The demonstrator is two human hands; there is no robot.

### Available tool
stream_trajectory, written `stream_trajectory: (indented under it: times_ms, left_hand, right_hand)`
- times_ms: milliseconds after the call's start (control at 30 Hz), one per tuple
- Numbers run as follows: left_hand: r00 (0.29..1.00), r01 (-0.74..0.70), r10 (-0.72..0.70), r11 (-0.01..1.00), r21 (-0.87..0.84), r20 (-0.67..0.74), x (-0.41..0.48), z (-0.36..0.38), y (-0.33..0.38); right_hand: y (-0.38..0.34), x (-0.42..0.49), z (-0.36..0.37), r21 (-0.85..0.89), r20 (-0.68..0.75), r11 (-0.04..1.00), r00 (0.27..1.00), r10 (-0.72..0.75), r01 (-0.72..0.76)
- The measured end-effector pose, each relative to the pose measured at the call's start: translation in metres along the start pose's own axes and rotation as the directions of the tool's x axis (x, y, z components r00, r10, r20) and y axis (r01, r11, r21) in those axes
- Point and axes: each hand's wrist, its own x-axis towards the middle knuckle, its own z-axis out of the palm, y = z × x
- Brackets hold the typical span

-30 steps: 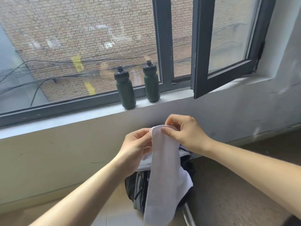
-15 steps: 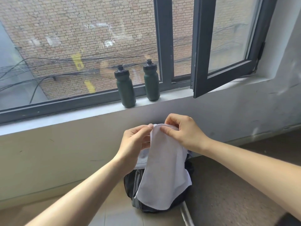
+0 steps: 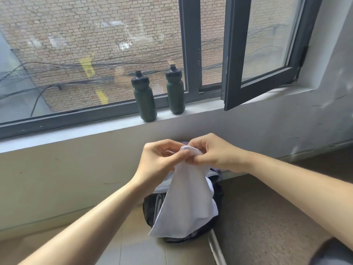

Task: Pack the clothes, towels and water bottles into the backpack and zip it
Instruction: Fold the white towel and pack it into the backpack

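- Head view: the left hand (image 3: pixel 160 159) and the right hand (image 3: pixel 214 152) are side by side, directly above the backpack (image 3: pixel 150 211), and both pinch the upper end of one white towel (image 3: pixel 187 203) between thumb and curled fingers.
- The towel hangs down from the two hands. Its long axis is close to vertical, leaning a little to the left at the bottom, and its lower edge lies across the mouth of the backpack.
- The backpack stands on the floor, close to the wall under the window. The towel covers most of its mouth, so I cannot tell how wide it is open, and the zipper is not visible.
- I judge that the coming move depends on this line: the towel is already over the opening, so the hands need mainly to go straight down. Both hands are equally near to the backpack.
- A pale grey cloth (image 3: pixel 162 185) shows behind the towel at the top of the backpack. Whether it is inside or only on the rim, I cannot tell.
- Count: one towel in the hands, one backpack, two dark green water bottles.
- The left bottle (image 3: pixel 144 100) and the right bottle (image 3: pixel 174 90) stand upright on the window sill (image 3: pixel 76 131), above and beyond the backpack, near each other but apart. They are not yet packed.
- From the backpack, the bottles are a little to the left, so the left hand seems slightly nearer to them.
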Motion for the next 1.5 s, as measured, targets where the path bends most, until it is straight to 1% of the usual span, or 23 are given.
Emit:
stream_trajectory:
  times_ms: [67,133,200,267,367,533,633,700,833,967,1067,1167,1267,1367,1500]
  left_hand:
    - [0.995,0.103,-0.102,0.993,-0.064,0.022,0.001,-0.001,0.002]
    - [0.971,0.233,-0.224,0.965,-0.117,0.082,0.001,-0.003,0.001]
    - [0.949,0.285,-0.276,0.958,-0.04,0.149,0.0,-0.004,-0.005]
    - [0.93,0.283,-0.296,0.955,0.087,0.217,-0.003,-0.003,-0.01]
    - [0.921,0.28,-0.322,0.939,0.201,0.219,-0.007,0.004,-0.015]
    - [0.946,0.235,-0.278,0.942,0.239,0.166,-0.01,0.015,-0.016]
    - [0.975,0.181,-0.21,0.941,0.286,0.073,-0.009,0.022,-0.016]
    - [0.984,0.168,-0.178,0.938,0.304,0.006,-0.006,0.026,-0.019]
    - [0.987,0.141,-0.106,0.935,0.326,-0.122,-0.002,0.033,-0.018]
    - [0.985,0.1,-0.042,0.931,0.352,-0.168,0.003,0.036,-0.018]
    - [0.987,0.042,0.017,0.929,0.367,-0.157,0.008,0.033,-0.027]
    - [0.996,-0.026,0.055,0.938,0.347,-0.074,0.01,0.025,-0.035]
    - [0.998,-0.045,0.056,0.939,0.341,-0.021,0.015,0.015,-0.043]
    - [0.999,-0.047,0.049,0.945,0.325,0.001,0.02,0.005,-0.049]
    - [0.998,-0.028,0.004,0.898,0.438,0.056,0.025,-0.011,-0.062]
  right_hand:
    - [0.001,0.0,-0.005,-0.027,-0.043,1.0,0.999,-0.012,0.011]
    - [0.003,0.001,-0.01,-0.017,-0.086,0.999,0.996,-0.028,0.027]
    - [0.006,0.002,-0.014,-0.007,-0.119,0.999,0.992,-0.045,0.045]
    - [0.008,0.002,-0.016,-0.009,-0.154,0.999,0.987,-0.047,0.046]
    - [0.006,0.002,-0.016,0.003,-0.223,0.998,0.973,-0.063,0.066]
    - [0.006,0.003,-0.017,0.013,-0.351,0.995,0.932,-0.087,0.098]
    - [0.002,0.003,-0.016,0.019,-0.432,0.996,0.899,-0.075,0.092]
    - [0.0,0.004,-0.015,-0.003,-0.477,0.995,0.874,-0.093,0.104]
    - [-0.003,0.006,-0.012,-0.079,-0.516,0.987,0.842,-0.158,0.138]
    - [-0.007,0.008,-0.008,-0.081,-0.514,0.979,0.834,-0.201,0.186]
    - [-0.007,0.007,-0.01,-0.117,-0.51,0.973,0.829,-0.231,0.199]
    - [-0.008,0.003,-0.014,-0.116,-0.522,0.972,0.82,-0.234,0.204]
    - [-0.009,0.002,-0.015,-0.126,-0.524,0.968,0.814,-0.251,0.218]
    - [-0.009,0.003,-0.016,-0.129,-0.527,0.962,0.805,-0.273,0.243]
    - [-0.008,0.004,-0.026,-0.114,-0.606,0.963,0.751,-0.263,0.245]
